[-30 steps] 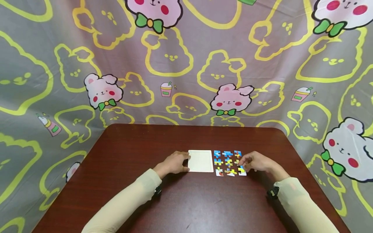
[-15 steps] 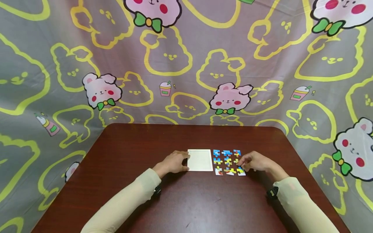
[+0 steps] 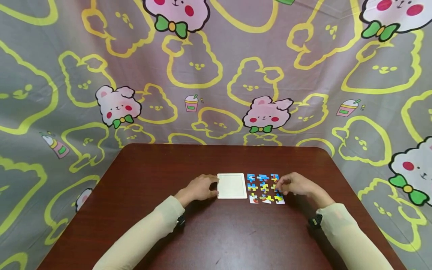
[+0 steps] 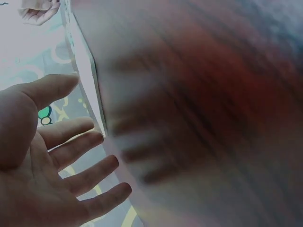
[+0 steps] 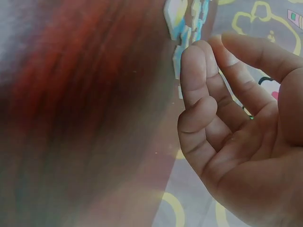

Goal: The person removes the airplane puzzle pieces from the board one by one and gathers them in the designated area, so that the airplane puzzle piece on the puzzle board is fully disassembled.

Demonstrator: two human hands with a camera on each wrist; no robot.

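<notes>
My left hand [image 3: 200,187] rests against the left edge of a shallow white puzzle tray [image 3: 231,186]; in the left wrist view its fingers [image 4: 90,177] reach out nearly straight near the tray's edge. To the right, small jigsaw pieces [image 3: 264,187], printed blue, yellow and white, lie apart in rows. My right hand [image 3: 297,183] hovers at the right-hand column, thumb and forefinger tips close together over the middle-right piece [image 3: 273,187], which they partly hide. The right wrist view shows loosely curled fingers [image 5: 193,71] with nothing visible between them.
Everything lies on a dark red-brown wooden table [image 3: 162,165]. A grey curtain [image 3: 216,48] with cartoon prints hangs behind the table and along both sides. Dark wrist bands [image 3: 315,222] sit at the sleeve cuffs.
My right hand has risen slightly and its fingertips have shifted a little. The left hand stays at the tray, and the pieces keep their places.
</notes>
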